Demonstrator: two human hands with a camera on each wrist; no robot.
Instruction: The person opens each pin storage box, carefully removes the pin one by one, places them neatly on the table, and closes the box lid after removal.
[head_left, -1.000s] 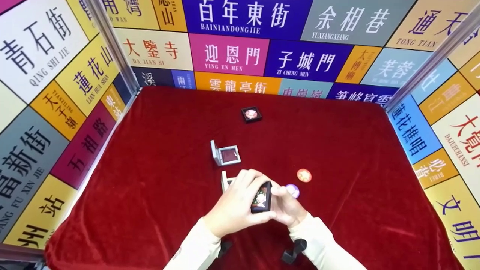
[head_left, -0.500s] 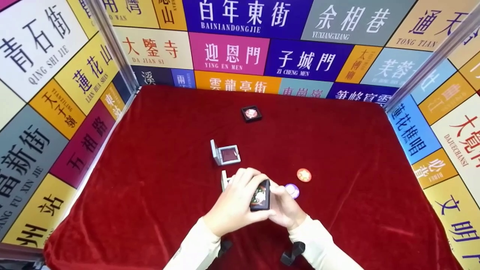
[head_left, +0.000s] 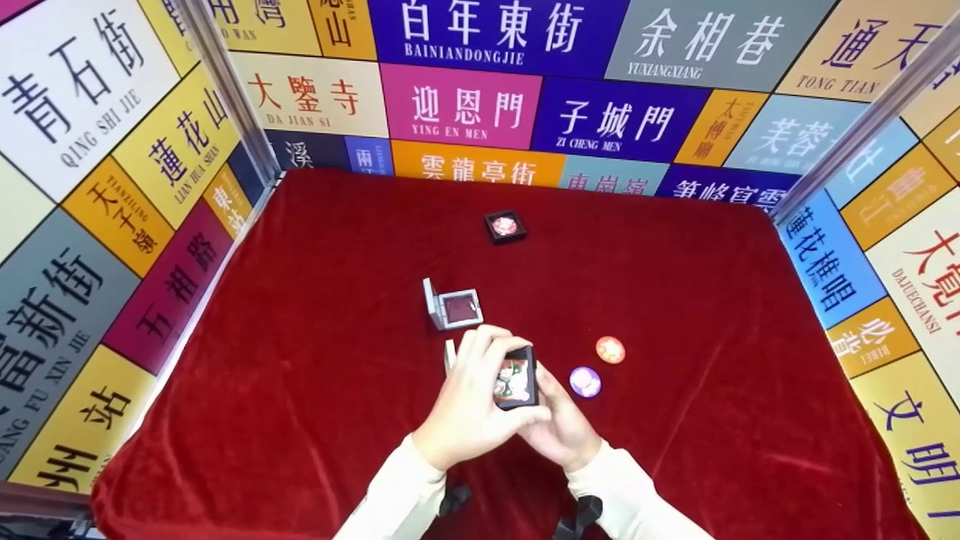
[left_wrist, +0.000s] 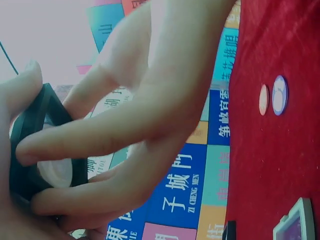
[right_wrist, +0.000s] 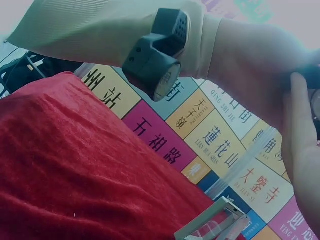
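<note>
Both hands hold a small black square display box with a colourful, round-looking badge inside. My left hand grips it from the left, fingers over the far side and thumb along the near edge. From the right and underneath, my right hand holds the same box; some of its fingers are hidden behind it. In the left wrist view, fingers curl over the black box, with a pale round piece showing between them.
A grey hinged box stands with its lid up beyond the hands. A similar pale box is mostly hidden behind the left hand. Right of them lie a red badge and a purple badge. Farther back sits another black box holding a badge.
The black box has shifted slightly left and away, tilting so more of its picture shows. My right hand has moved left, leaving the purple badge fully visible.
</note>
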